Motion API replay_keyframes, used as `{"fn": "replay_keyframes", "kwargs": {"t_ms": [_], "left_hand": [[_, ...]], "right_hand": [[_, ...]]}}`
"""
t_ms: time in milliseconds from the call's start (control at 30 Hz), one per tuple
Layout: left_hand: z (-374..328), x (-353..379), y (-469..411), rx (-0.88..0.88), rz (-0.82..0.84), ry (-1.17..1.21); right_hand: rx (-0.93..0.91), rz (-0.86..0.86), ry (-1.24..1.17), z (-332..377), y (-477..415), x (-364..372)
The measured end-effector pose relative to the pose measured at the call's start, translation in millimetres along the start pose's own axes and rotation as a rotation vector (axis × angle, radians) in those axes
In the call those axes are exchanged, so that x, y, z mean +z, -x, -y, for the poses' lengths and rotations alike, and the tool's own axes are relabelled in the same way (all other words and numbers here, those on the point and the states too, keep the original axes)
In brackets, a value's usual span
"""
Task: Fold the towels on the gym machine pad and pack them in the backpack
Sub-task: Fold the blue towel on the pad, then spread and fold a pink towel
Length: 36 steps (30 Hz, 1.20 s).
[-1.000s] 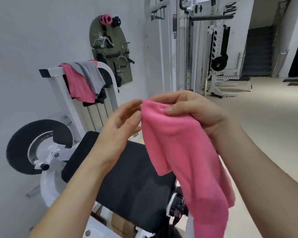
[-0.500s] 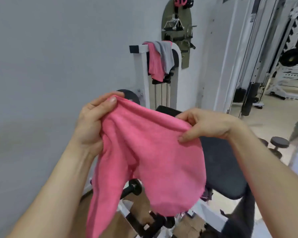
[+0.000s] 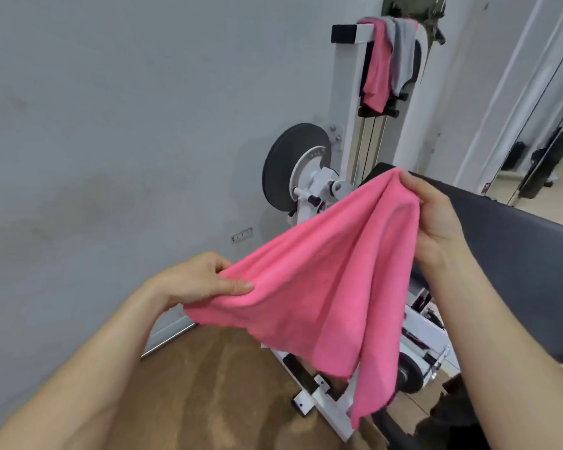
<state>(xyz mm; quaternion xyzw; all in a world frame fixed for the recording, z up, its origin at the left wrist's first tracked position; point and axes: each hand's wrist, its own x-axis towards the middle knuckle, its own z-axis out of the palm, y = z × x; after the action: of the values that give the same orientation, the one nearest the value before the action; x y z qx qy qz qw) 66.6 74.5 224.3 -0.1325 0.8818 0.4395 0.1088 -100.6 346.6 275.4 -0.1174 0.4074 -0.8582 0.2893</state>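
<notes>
A pink towel hangs stretched in the air between both hands. My left hand pinches its lower left edge, thumb on top. My right hand grips its upper corner just over the near edge of the black machine pad. The towel's loose end droops down towards the machine's white base. A second pink towel and a grey towel are draped over the top of the white machine post. No backpack is clearly visible.
The white machine frame with a black round wheel stands against the grey wall. Brown floor lies below my left arm. More gym equipment and a mirror panel are at the far right.
My hands have drawn apart, the left dropping lower and the right rising towards the pad, so the towel is spread wider. The view has swung left and down.
</notes>
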Motion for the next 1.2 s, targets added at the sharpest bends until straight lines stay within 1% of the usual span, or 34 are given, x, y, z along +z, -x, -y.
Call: {"fn": "replay_keyframes", "kwargs": {"t_ms": [33, 67, 100, 200, 233, 300, 367, 467, 500, 567, 633, 700, 767, 800, 867, 933, 1000, 1100, 1200], "left_hand": [[10.0, -5.0, -7.1, 0.001, 0.030, -0.077], [18.8, -9.1, -16.8, 0.026, 0.033, -0.087], [24.1, -11.5, -27.2, 0.046, 0.008, -0.006], [21.4, -10.3, -61.6, 0.055, -0.094, 0.481], [17.9, -9.4, -74.8, 0.055, -0.113, 0.574], [15.7, -8.6, -108.0, 0.055, -0.140, 0.660], [13.0, -8.7, -139.7, 0.023, -0.112, 0.709], [6.4, -12.2, -180.9, -0.023, 0.029, 0.737], [3.1, -13.0, -194.8, -0.035, 0.063, 0.722], [-6.2, -12.8, -223.1, -0.052, 0.079, 0.654], [-19.0, -11.3, -253.4, -0.053, 0.028, 0.482], [-30.6, -7.3, -287.0, 0.041, -0.056, 0.263], [-40.5, -1.2, -323.3, 0.202, -0.140, 0.047], [-44.1, 2.9, -341.8, 0.256, -0.160, -0.037], [-52.6, 13.5, -375.8, 0.305, -0.173, -0.171], [-59.9, 23.2, -410.8, 0.343, -0.167, -0.241], [-67.4, 31.4, -446.2, 0.416, -0.160, -0.291], [-79.2, 39.0, -500.0, 0.496, -0.195, -0.325], [-94.5, 46.2, -541.5, 0.563, -0.246, -0.350]], "right_hand": [[-0.036, -0.083, -0.023, -3.3, -8.5, -6.9], [-0.067, -0.148, -0.053, -5.8, -15.1, -13.1], [-0.095, -0.195, -0.065, -9.5, -23.9, -24.1], [-0.039, -0.251, -0.034, -24.5, -49.0, -58.8], [-0.012, -0.310, 0.022, -29.7, -58.1, -72.4], [0.032, -0.444, 0.180, -37.2, -73.8, -93.8], [0.079, -0.510, 0.316, -40.5, -85.5, -110.0], [0.124, -0.462, 0.444, -32.6, -97.3, -131.5], [0.122, -0.458, 0.485, -27.0, -99.5, -139.6], [0.114, -0.452, 0.525, -13.5, -99.2, -155.0], [0.122, -0.493, 0.545, 0.5, -96.4, -171.8], [0.140, -0.596, 0.671, 9.5, -94.7, -192.3], [0.131, -0.724, 0.855, 12.9, -94.9, -211.8], [0.118, -0.781, 0.949, 14.2, -95.9, -221.7], [0.085, -0.872, 1.137, 17.4, -100.7, -236.7], [0.048, -0.928, 1.353, 19.8, -109.8, -249.3], [0.006, -1.017, 1.497, 21.6, -122.4, -263.5], [-0.056, -1.185, 1.621, 28.0, -148.1, -283.1], [-0.074, -1.287, 1.684, 36.1, -175.7, -296.9]]}}
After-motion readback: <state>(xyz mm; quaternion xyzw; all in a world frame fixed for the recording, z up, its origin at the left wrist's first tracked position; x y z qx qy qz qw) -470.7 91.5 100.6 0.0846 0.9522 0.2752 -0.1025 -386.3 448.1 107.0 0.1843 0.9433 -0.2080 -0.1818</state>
